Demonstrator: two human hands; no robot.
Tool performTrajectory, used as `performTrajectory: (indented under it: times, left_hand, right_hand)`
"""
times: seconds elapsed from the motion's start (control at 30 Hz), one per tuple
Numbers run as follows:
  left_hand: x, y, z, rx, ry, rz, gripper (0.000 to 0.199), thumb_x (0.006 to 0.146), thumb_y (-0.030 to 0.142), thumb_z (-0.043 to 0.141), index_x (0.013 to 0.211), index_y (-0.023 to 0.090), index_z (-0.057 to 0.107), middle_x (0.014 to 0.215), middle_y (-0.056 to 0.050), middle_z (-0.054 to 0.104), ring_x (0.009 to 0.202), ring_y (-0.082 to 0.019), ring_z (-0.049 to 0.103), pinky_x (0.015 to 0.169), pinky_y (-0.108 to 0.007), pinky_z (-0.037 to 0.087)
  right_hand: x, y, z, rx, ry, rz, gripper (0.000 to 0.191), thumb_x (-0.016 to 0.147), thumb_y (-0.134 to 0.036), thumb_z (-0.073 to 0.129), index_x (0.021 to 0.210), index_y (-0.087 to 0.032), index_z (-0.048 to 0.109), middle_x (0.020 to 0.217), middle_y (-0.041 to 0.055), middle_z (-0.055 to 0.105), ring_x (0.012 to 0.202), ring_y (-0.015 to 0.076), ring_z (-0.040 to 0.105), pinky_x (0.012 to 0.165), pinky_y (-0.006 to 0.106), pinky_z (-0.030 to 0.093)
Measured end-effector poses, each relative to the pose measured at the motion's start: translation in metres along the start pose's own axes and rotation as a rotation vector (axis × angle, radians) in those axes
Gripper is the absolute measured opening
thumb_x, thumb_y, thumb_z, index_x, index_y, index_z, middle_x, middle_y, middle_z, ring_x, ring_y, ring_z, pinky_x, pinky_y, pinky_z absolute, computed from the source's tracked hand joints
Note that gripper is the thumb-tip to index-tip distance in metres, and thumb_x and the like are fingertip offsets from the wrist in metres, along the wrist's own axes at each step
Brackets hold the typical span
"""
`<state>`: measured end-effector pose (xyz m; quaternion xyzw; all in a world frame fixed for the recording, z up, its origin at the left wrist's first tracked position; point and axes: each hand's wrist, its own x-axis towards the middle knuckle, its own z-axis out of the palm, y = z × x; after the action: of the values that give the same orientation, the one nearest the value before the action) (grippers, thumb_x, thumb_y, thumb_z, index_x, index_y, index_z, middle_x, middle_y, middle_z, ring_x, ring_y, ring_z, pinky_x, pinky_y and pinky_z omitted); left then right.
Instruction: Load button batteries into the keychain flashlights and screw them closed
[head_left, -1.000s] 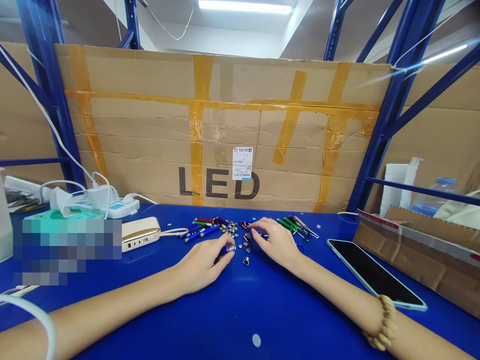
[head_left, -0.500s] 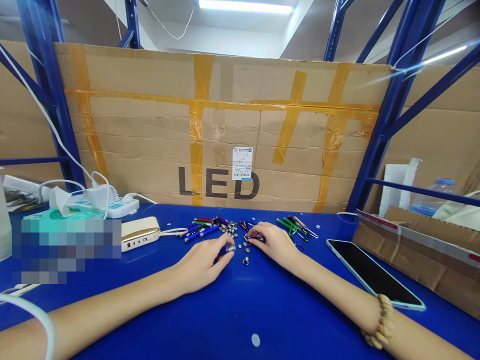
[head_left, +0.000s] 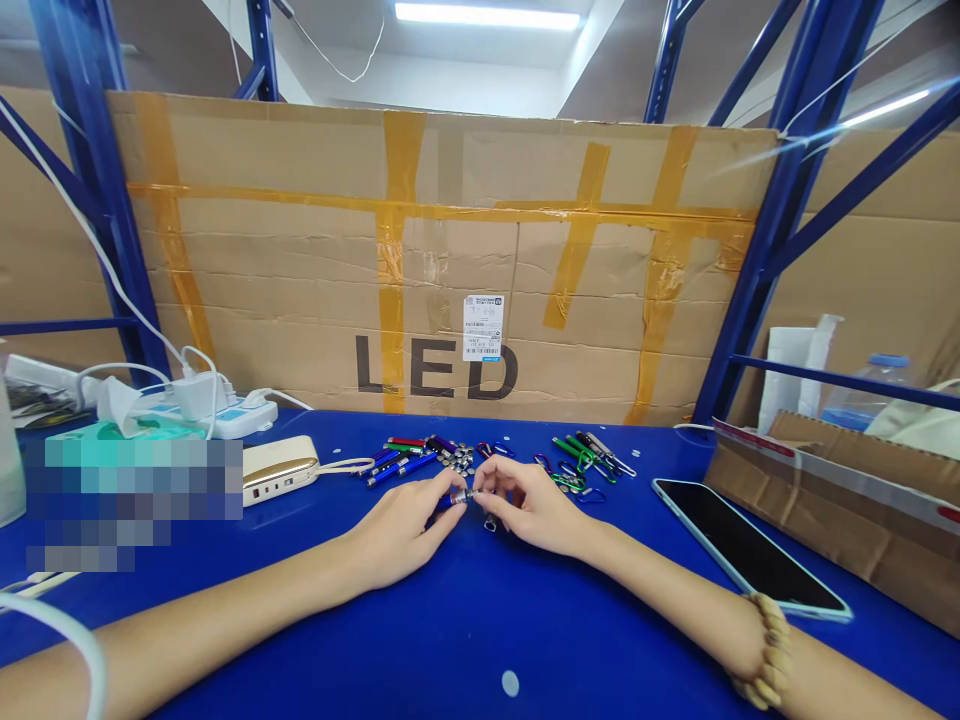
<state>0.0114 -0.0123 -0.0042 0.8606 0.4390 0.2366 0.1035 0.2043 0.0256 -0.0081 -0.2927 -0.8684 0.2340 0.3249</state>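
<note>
The left hand [head_left: 401, 527] and right hand [head_left: 537, 506] meet low over the middle of the blue desk [head_left: 480, 610], both wrists resting on it so that the fingers stay steady for small work. Between them is the blue pen-shaped laser pointer [head_left: 454, 499], lying almost level. The left hand grasps its blue barrel with curled fingers, while the right fingertips [head_left: 477, 489] pinch the silver end [head_left: 469, 495], a grip that puts one hand on each end of so slim a piece. Neither hand is clenched into a fist, and the rest of each hand stays loose.

Just below the hands sits a small metal ring [head_left: 490, 524], within easy reach. Beyond them lies a heap of button cells [head_left: 459, 456], with more laser pointers [head_left: 397, 463] to its left and colored carabiner clips [head_left: 579, 460] to its right, so the parts are sorted by kind around the working spot.

Further out, a cream power bank [head_left: 277, 469] and a power strip [head_left: 214, 415] stand to the left, and a dark smartphone [head_left: 750, 545] lies to the right. A taped cardboard sheet printed "LED" [head_left: 435, 250] stands behind the desk, against blue steel shelving [head_left: 795, 240]. A wooden bead bracelet [head_left: 769, 650] circles the right wrist.
</note>
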Motion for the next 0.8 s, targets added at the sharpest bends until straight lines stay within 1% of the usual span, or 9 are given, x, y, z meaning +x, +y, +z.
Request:
performTrajectory:
  times: [0.1,0.23,0.33,0.47,0.53,0.6,0.73,0.8]
  left_hand:
    - [0.0004,-0.0001,0.0003,0.011,-0.002,-0.004,0.023,0.089,0.034,0.032,0.102,0.022,0.046,0.091,-0.003,0.062,0.081,-0.019,0.059,0.07,-0.029,0.044]
    - [0.0004,0.0006,0.0001,0.008,-0.003,-0.012,0.023,0.089,0.034,0.031,0.101,0.022,0.047,0.091,-0.002,0.062,0.08,-0.019,0.059,0.067,-0.028,0.043]
    - [0.0,0.0009,-0.0004,-0.013,0.004,-0.008,0.023,0.09,0.034,0.031,0.102,0.023,0.047,0.094,-0.002,0.062,0.084,-0.019,0.059,0.07,-0.029,0.044]
    - [0.0,0.0001,-0.0007,-0.017,0.0,-0.018,0.024,0.09,0.034,0.03,0.104,0.023,0.046,0.099,-0.003,0.062,0.09,-0.02,0.059,0.077,-0.031,0.044]
    - [0.0002,-0.0008,-0.0004,-0.024,-0.004,-0.019,0.024,0.091,0.033,0.03,0.105,0.023,0.046,0.101,-0.004,0.062,0.092,-0.02,0.059,0.08,-0.032,0.044]
    - [0.0005,-0.0017,0.0001,-0.037,-0.004,-0.018,0.023,0.091,0.033,0.03,0.105,0.023,0.046,0.103,-0.004,0.062,0.094,-0.02,0.058,0.082,-0.033,0.043]
    - [0.0005,-0.0027,0.0005,-0.057,-0.012,-0.005,0.021,0.091,0.032,0.03,0.104,0.024,0.045,0.1,-0.003,0.062,0.093,-0.019,0.058,0.081,-0.031,0.043]
    - [0.0004,-0.0027,0.0002,-0.063,-0.023,0.0,0.02,0.092,0.031,0.03,0.103,0.024,0.044,0.097,-0.002,0.062,0.09,-0.019,0.058,0.079,-0.03,0.043]
  right_hand:
    - [-0.0011,-0.0006,0.0008,0.048,-0.048,0.014,0.011,0.083,-0.029,0.048,0.087,-0.019,0.051,0.058,-0.0031,0.059,0.052,0.0093,0.055,0.05,0.019,0.042]
    - [-0.0007,0.0029,0.0001,0.017,-0.039,0.024,0.011,0.084,-0.029,0.047,0.089,-0.019,0.052,0.065,-0.0012,0.065,0.053,0.0092,0.056,0.051,0.02,0.043]
    - [0.0002,0.0047,-0.0007,-0.066,0.019,0.033,0.009,0.083,-0.026,0.05,0.088,-0.02,0.055,0.074,-0.0008,0.066,0.057,0.0097,0.058,0.055,0.021,0.044]
    - [0.0019,0.0023,-0.0019,-0.119,0.161,0.04,0.009,0.081,-0.026,0.053,0.083,-0.019,0.059,0.08,0.0008,0.065,0.058,0.0097,0.057,0.055,0.021,0.045]
    - [0.0026,-0.0005,-0.0016,-0.073,0.233,0.041,0.01,0.08,-0.027,0.055,0.08,-0.019,0.06,0.082,0.0017,0.064,0.056,0.0092,0.056,0.052,0.021,0.045]
    - [0.0029,-0.0031,-0.0002,0.003,0.267,0.057,0.01,0.078,-0.028,0.057,0.077,-0.018,0.061,0.079,0.0014,0.063,0.052,0.0083,0.055,0.05,0.021,0.044]
    - [0.0025,-0.005,0.0036,0.122,0.218,0.076,0.012,0.074,-0.03,0.062,0.075,-0.018,0.064,0.07,-0.0005,0.061,0.045,0.007,0.052,0.048,0.021,0.043]
    - [0.0025,-0.0048,0.0045,0.171,0.205,0.08,0.015,0.072,-0.032,0.064,0.073,-0.017,0.064,0.07,-0.0002,0.061,0.046,0.007,0.052,0.047,0.022,0.043]
